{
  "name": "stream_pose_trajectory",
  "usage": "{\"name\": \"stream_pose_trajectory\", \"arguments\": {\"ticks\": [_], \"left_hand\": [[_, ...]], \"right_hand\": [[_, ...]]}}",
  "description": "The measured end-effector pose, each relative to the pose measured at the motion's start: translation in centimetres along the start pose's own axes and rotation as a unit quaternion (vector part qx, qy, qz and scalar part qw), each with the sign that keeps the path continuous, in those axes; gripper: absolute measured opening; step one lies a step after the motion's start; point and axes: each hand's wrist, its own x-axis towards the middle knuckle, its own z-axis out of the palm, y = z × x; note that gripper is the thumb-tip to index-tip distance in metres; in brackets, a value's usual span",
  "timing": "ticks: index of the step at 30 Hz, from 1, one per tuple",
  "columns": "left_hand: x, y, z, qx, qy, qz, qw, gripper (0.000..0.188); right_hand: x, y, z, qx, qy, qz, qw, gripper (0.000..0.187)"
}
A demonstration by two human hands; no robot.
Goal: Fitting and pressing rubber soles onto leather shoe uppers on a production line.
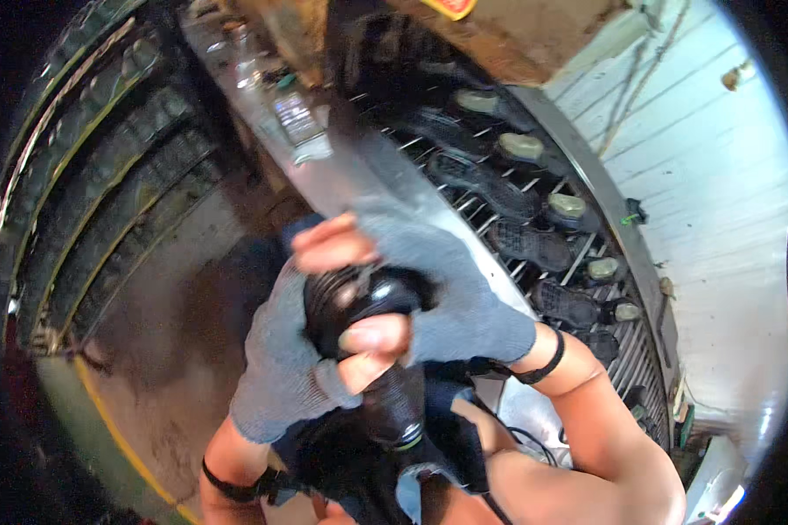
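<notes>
A black shoe (392,409) is between my hands in front of my body, its rounded toe end pointing down toward me. My left hand (287,354), in a grey fingerless glove, wraps the shoe's left side, with the thumb laid across it. My right hand (460,284), gloved the same way, closes over the right side and the far end. Between the fingers a glossy, dark rounded part shows. Fingers and some motion blur hide much of the shoe's upper end.
To the right runs a roller conveyor (626,372) carrying several dark shoes (534,245) with pale yellowish tops. Along its near side a metal ledge (381,179) holds a clear bottle (296,118). Tall curved-looking racks (105,166) stand at left, beside a yellow floor line (114,429).
</notes>
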Motion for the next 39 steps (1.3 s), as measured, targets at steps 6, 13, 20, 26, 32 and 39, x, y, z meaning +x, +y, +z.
{"name": "stream_pose_trajectory", "arguments": {"ticks": [6,13,20,26,32,39], "left_hand": [[-1.2,1.3,-2.5,0.270,0.314,0.002,0.910,0.082],[-4.3,-3.2,-0.5,0.179,0.194,-0.102,0.959,0.097],[-6.9,-3.5,4.0,0.246,0.148,-0.060,0.956,0.105],[-4.8,-2.3,-2.8,0.104,0.070,-0.083,0.989,0.077],[-8.0,-6.9,-5.0,0.490,-0.126,0.154,0.849,0.038],[-9.1,-10.2,-5.8,0.207,0.119,-0.055,0.970,0.058]], "right_hand": [[-3.0,0.8,7.1,0.151,0.074,0.095,0.981,0.120],[-6.9,2.6,4.8,0.153,0.073,0.298,0.939,0.080],[-9.0,3.0,4.1,0.224,0.102,0.334,0.910,0.076],[-7.5,5.6,10.2,0.292,0.147,0.164,0.931,0.107],[-3.7,11.6,10.6,0.330,0.143,0.165,0.918,0.055],[-0.2,12.7,8.1,0.164,0.079,0.248,0.952,0.054]]}}
